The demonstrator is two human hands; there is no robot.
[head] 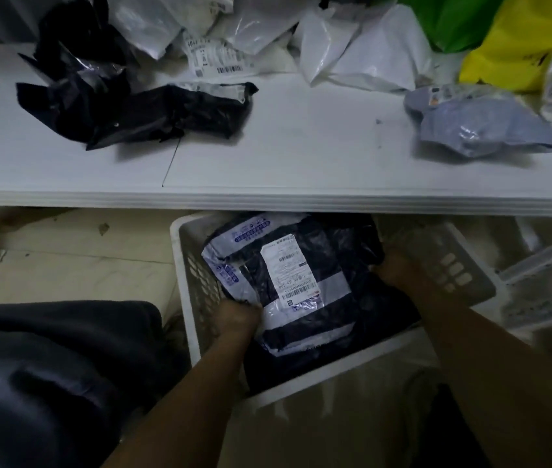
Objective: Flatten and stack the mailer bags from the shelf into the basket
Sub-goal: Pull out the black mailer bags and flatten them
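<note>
Basket point(180, 265) under shelf point(301, 157) holds black labelled mailer bag point(335, 298); left hand point(239, 314) pinches its left edge, right hand point(394, 268) at right edge, grip unclear.

Parcel sorting/storage room, by the look. White shelf point(301, 170) above left hand point(239, 314) and right hand point(396, 268), piled with crumpled mailer bags point(369, 52): black, white, grey, yellow, barcode labels point(220, 59) on. Slotted white basket point(177, 265) around both, labelled mailer bag point(352, 298) inside. Bare scuffed floor point(65, 265) left of the left hand.

Black mailer bag point(352, 309) with white label point(286, 265), flat in white basket point(175, 255) under shelf point(301, 157) of crumpled bags point(166, 113)
</note>
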